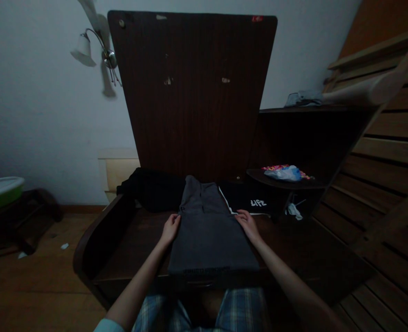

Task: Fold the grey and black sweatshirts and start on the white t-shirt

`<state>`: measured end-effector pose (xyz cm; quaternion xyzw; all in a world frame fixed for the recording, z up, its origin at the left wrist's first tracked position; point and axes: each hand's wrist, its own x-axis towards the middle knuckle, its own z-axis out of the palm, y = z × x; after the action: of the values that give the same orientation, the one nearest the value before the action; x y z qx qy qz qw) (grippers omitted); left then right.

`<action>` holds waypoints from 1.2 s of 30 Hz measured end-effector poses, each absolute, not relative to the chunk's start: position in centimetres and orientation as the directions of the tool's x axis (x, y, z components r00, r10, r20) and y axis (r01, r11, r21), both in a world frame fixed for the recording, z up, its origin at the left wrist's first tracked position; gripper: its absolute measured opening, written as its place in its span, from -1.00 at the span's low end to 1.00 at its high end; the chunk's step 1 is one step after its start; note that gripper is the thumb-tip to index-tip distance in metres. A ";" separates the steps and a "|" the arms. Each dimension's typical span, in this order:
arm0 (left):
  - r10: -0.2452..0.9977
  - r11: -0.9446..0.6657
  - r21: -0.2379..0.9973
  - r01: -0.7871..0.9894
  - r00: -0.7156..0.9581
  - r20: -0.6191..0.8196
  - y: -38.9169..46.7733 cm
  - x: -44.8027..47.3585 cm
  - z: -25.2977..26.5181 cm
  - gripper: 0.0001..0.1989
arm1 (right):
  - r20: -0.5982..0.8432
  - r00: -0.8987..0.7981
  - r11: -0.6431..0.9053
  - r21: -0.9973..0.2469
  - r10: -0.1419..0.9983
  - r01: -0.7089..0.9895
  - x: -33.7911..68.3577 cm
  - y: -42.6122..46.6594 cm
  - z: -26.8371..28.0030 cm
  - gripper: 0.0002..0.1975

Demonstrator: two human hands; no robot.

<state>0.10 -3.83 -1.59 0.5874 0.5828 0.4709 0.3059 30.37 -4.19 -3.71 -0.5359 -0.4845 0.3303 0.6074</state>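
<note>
A dark grey garment [212,240] lies spread on the dark wooden bench top, its near end reaching the front edge. Two narrower parts of it run side by side towards the back panel, and dark lettering shows along the near end. At its left edge, my left hand [171,227] has its fingers closed on the cloth. My right hand [248,224] grips the opposite edge, fingers bent over the fabric. Beside that hand is a folded black garment [255,198] with white "LIFE" lettering and a white border. Another black garment [155,189] sits bunched at the back left.
A tall dark panel [197,97] rises behind the bench [121,246]. On the right, a small shelf [276,180] carries a plastic bag [283,173]. Wooden slats [390,161] stand at far right. A green basin [1,196] rests on a low stand at left.
</note>
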 end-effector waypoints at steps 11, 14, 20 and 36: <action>0.954 -0.143 0.914 0.380 -0.194 0.230 -3.9 0.1 -1.1 -0.66 | 0.229 0.347 0.184 -0.970 0.909 0.157 30.8 -3.9 -4.3 -0.65; 0.954 -0.158 0.926 0.343 -0.190 0.233 -3.9 0.1 -1.2 -0.65 | 0.215 0.342 0.172 -0.974 0.915 0.150 30.8 -3.9 -4.3 -0.66; 0.949 -0.132 0.920 0.368 -0.222 0.225 -4.2 -0.2 -1.2 -0.66 | 0.245 0.323 0.214 -0.968 0.914 0.130 31.0 -3.7 -4.6 -0.64; 0.992 -0.066 0.921 0.385 -0.078 0.104 -10.4 -1.8 -0.3 -0.49 | 0.107 0.289 0.069 -0.988 0.951 0.136 31.1 -10.8 -3.0 -0.54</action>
<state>-1.82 -10.36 -0.33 0.5841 0.5891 0.4381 0.3463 31.12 -10.82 -3.03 -0.5764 -0.4716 0.3648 0.5588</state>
